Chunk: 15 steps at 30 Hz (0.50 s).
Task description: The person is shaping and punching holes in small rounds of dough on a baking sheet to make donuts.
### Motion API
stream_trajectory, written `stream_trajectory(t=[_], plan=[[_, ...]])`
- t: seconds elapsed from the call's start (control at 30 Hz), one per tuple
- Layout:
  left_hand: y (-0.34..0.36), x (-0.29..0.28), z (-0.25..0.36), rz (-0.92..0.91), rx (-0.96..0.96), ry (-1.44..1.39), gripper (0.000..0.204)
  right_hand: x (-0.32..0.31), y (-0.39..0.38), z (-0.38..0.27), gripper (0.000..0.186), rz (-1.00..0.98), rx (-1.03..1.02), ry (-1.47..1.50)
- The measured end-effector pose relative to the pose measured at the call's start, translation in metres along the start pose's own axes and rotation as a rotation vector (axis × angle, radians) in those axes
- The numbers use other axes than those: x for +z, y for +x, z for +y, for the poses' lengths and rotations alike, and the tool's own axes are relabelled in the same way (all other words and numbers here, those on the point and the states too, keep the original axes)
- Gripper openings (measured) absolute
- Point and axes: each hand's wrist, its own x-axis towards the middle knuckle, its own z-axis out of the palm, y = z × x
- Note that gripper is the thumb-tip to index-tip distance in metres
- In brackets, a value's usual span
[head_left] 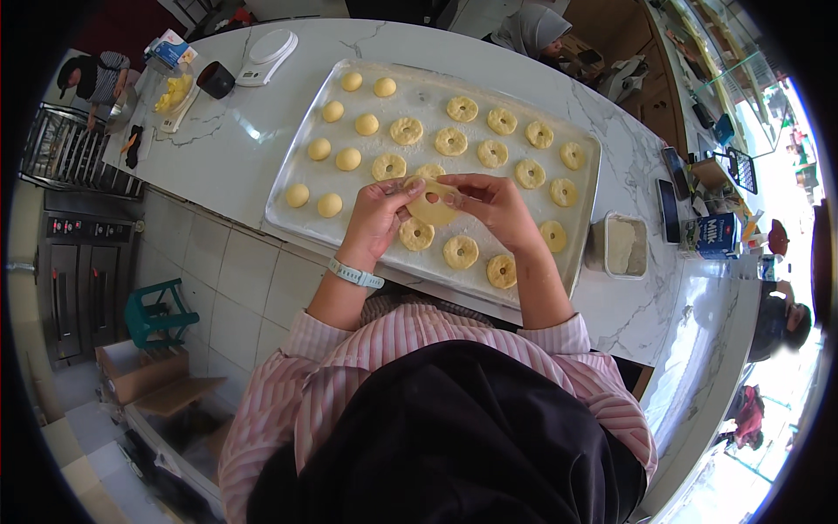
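Observation:
Between my two hands, above the front middle of a large metal tray [307,229], is a ring of raw doughnut dough [430,210] with a hole through it. My left hand [381,216] pinches its left side, thumb uppermost; a pale watch sits on that wrist. The fingers of my right hand [485,206] grip its right edge. Several flattened dough rings [461,252] lie on the floured tray, in the middle and on the right. Toward the tray's left end sit several round dough balls [348,158] without holes.
Right of the tray stands a container of flour [623,246], with a milk carton [709,234] beyond. A white scale [268,54] and dark cup [216,80] are at the back left. An oven [85,288] and green stool [160,313] stand left; other people are around the counter.

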Motion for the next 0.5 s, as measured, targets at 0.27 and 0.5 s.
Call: stream_trajectory(t=[0.27,0.5], plan=[[0.016,-0.012,0.011,-0.059,-0.021,0.052,0.024,0.012,0.015,0.000,0.028,0.035,0.004,0.061],[0.030,-0.029,0.021,-0.187,-0.100,0.111,0.021,0.023,0.030,0.000,0.029,0.083,0.025,-0.015]])
